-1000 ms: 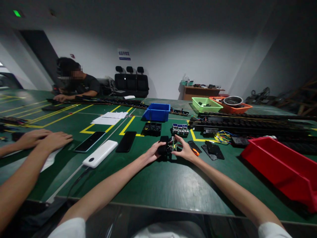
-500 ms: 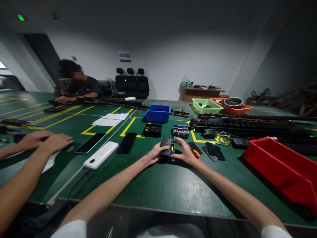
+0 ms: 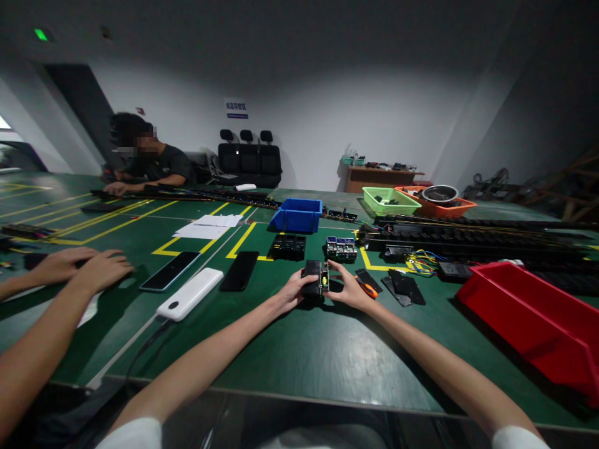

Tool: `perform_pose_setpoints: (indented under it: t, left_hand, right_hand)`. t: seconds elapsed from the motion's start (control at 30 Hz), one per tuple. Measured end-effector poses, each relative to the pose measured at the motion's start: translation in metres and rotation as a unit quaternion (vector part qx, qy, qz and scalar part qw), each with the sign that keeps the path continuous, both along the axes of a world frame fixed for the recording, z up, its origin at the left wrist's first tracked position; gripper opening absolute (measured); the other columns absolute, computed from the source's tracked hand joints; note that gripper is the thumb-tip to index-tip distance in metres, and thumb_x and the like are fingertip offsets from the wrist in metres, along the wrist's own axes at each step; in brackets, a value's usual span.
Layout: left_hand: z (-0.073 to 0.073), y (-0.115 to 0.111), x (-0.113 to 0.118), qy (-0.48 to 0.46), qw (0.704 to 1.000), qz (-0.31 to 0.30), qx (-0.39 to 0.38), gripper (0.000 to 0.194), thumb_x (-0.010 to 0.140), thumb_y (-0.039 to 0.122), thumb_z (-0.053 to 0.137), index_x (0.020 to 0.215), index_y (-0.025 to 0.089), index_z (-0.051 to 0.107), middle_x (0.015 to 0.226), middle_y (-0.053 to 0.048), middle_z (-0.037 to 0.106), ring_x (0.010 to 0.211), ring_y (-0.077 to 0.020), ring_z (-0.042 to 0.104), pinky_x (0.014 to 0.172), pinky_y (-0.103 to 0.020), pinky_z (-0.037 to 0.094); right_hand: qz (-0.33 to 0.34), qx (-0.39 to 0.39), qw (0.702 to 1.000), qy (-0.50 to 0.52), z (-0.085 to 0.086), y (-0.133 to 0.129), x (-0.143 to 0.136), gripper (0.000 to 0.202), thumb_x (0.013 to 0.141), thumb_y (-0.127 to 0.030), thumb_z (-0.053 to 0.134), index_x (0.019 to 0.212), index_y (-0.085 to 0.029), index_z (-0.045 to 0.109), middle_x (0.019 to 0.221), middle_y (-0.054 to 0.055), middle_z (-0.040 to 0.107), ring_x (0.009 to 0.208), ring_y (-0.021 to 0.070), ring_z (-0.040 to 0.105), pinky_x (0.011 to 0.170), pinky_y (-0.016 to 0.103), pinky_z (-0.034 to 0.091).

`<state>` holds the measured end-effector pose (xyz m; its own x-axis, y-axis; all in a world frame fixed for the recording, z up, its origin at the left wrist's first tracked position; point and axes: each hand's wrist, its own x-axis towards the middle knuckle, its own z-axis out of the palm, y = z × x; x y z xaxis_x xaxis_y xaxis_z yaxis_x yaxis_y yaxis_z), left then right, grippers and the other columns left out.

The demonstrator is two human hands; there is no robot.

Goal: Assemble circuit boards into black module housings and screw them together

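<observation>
In the head view, my left hand (image 3: pixel 292 292) grips a black plastic housing (image 3: pixel 311 273) low over the green table. From the other side, the thumb and fingers of my right hand (image 3: pixel 347 290) hold the edges of a circuit board (image 3: pixel 324 282) with a yellow-green part, at the housing's open right side. How deep the board sits in it I cannot tell. Just beyond stand a module with blue-topped parts (image 3: pixel 341 247) and a black housing (image 3: pixel 288 246). Orange-handled pliers (image 3: pixel 369 287) lie beside my right hand, close to some flat black plates (image 3: pixel 408 288).
A red bin (image 3: pixel 524 324) stands at right, a blue bin (image 3: pixel 298 215) ahead. Two phones (image 3: pixel 239 271) and a white power bank (image 3: pixel 191 294) with a cable lie left. Another person's hands (image 3: pixel 100 271) rest at far left; a co-worker (image 3: pixel 163 163) sits across. Long black assemblies (image 3: pixel 444 238) lie behind.
The neighbouring person's hands have shifted slightly left. My right fingers have moved very slightly at the circuit board; my left hand keeps its hold on the housing.
</observation>
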<state>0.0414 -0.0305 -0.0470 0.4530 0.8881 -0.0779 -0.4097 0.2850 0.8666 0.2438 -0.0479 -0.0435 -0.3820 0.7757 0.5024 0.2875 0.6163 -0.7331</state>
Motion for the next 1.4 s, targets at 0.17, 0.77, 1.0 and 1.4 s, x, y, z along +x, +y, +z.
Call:
perform_pose_setpoints:
  t: [0.17,0.77,1.0,1.4]
  left_hand:
    - [0.003,-0.002,0.001,0.001,1.0,-0.005,0.008,0.049,0.073,0.023,0.072,0.118,0.013,0.055,0.106,-0.013,0.067,0.077,-0.0161,0.068,0.066,-0.025,0.056]
    - [-0.001,0.0,0.003,-0.024,0.999,0.045,0.002,0.045,0.076,0.027,0.07,0.116,0.014,0.056,0.103,-0.012,0.068,0.077,-0.0165,0.068,0.065,-0.026,0.057]
    - [0.007,-0.004,0.004,-0.032,0.998,0.056,-0.006,0.037,0.078,0.027,0.069,0.11,0.013,0.059,0.1,-0.011,0.069,0.077,-0.0156,0.067,0.067,-0.025,0.056]
    - [0.018,-0.009,0.005,-0.03,0.998,0.058,-0.02,0.035,0.079,0.022,0.067,0.112,0.014,0.059,0.102,-0.01,0.069,0.076,-0.0143,0.067,0.073,-0.027,0.055]
  right_hand:
    - [-0.02,0.015,1.0,0.017,0.003,-0.002,0.0,0.08,0.064,-0.028,0.078,0.133,-0.022,0.039,0.13,0.01,0.049,0.114,0.0249,0.053,0.095,0.042,0.048]
    - [-0.046,0.024,0.998,0.034,0.004,-0.001,-0.001,0.08,0.066,-0.029,0.077,0.134,-0.024,0.036,0.133,0.011,0.046,0.117,0.0258,0.051,0.095,0.043,0.048]
    - [-0.049,0.012,0.999,0.015,0.0,0.001,0.0,0.086,0.067,-0.027,0.075,0.139,-0.026,0.03,0.138,0.011,0.041,0.119,0.0248,0.048,0.097,0.044,0.046]
    - [-0.07,0.025,0.997,-0.027,-0.007,0.008,0.005,0.086,0.065,-0.018,0.071,0.14,-0.022,0.03,0.137,0.012,0.042,0.117,0.0251,0.049,0.1,0.043,0.042]
